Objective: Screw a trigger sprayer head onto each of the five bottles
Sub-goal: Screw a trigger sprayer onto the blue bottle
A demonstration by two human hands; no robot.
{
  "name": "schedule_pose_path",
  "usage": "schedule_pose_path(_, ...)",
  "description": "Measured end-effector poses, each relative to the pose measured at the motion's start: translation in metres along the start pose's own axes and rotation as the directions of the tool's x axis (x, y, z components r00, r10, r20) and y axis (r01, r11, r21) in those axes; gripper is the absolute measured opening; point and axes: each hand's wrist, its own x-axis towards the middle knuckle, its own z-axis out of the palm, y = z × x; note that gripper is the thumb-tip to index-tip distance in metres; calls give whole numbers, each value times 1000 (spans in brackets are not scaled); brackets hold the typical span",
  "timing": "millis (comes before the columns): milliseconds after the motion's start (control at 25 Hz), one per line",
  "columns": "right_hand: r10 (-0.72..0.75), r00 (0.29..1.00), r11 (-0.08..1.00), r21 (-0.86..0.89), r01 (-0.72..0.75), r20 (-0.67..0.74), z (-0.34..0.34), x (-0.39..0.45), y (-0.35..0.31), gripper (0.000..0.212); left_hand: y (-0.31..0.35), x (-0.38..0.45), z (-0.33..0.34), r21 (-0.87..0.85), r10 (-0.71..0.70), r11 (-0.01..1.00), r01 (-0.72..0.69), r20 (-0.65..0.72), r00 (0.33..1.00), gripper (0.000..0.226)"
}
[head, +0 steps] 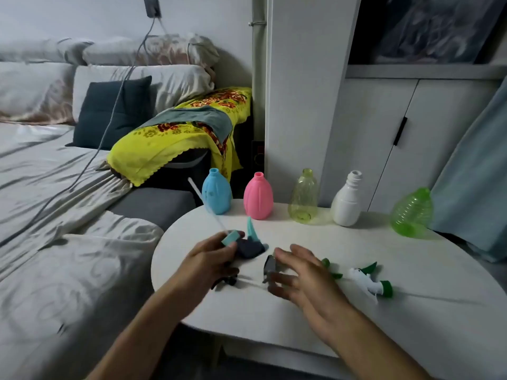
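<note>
Along the back of the round white table (411,319) stands a row of open bottles: blue (216,192), pink (258,197), clear yellow-green (304,197), white (346,201) and ribbed green (411,212), which tilts. My left hand (208,263) holds a dark sprayer head with teal collar and trigger (248,246), its dip tube pointing up-left. My right hand (304,275) hovers with fingers spread over a grey sprayer head (269,266). A white and green sprayer head (370,282) lies to the right, and part of another green one (330,268) shows behind my right hand.
A dark sprayer part (227,282) lies under my left hand. A bed with grey sheets (55,215) fills the left side. White cupboards (384,133) stand behind the table, and a blue curtain (472,187) hangs at the right.
</note>
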Motion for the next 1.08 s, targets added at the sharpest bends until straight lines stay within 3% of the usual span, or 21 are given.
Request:
schedule_pose_path(80,124,987,988,82,-133,102,4,7,-5,24,-8,1,25,-42,-75,996,80,102,992,41)
schedule_pose_path(120,124,987,988,80,-133,100,3,11,-6,22,-13,4,34,-31,-97,994,102,145,985,39)
schedule_pose_path(200,106,994,988,112,-104,-15,-6,20,-3,19,-19,16,38,46,-171,985,165,182,968,39)
schedule_pose_path(280,69,988,994,99,-55,-141,-21,32,-4,12,-14,48,18,67,-230,971,228,30,973,48)
schedule_pose_path(360,-3,974,1000,27,10,-228,-33,43,-12,6,-4,89,-14,87,-180,974,211,-275,944,57)
schedule_pose_path(440,-86,963,996,-58,74,-256,-43,51,-14,7,4,133,-40,286,30,948,141,-520,854,61)
schedule_pose_path(480,-106,960,993,-71,91,-260,-46,51,-15,9,3,153,-50,402,131,907,124,-550,824,70)
schedule_pose_path(560,-100,962,995,-51,90,-254,-52,53,-16,17,-4,190,-62,516,211,846,134,-555,805,98)
schedule_pose_path(640,-67,975,997,17,72,-213,-63,55,-18,31,-16,220,-66,525,213,840,134,-548,809,117)
schedule_pose_path(760,-86,975,996,6,89,-204,-78,58,-20,54,-33,249,-69,443,180,891,95,-539,823,104)
schedule_pose_path(880,-190,953,982,-30,188,-234,-84,59,-24,44,-35,246,-65,415,213,909,35,-535,818,88)
schedule_pose_path(1000,-284,923,959,-103,266,-259,-88,58,-29,26,-25,216,-55,539,321,842,-22,-469,823,87)
schedule_pose_path(1080,-335,907,942,-111,316,-256,-87,50,-38,23,-11,176,-43,684,424,727,-62,-377,823,90)
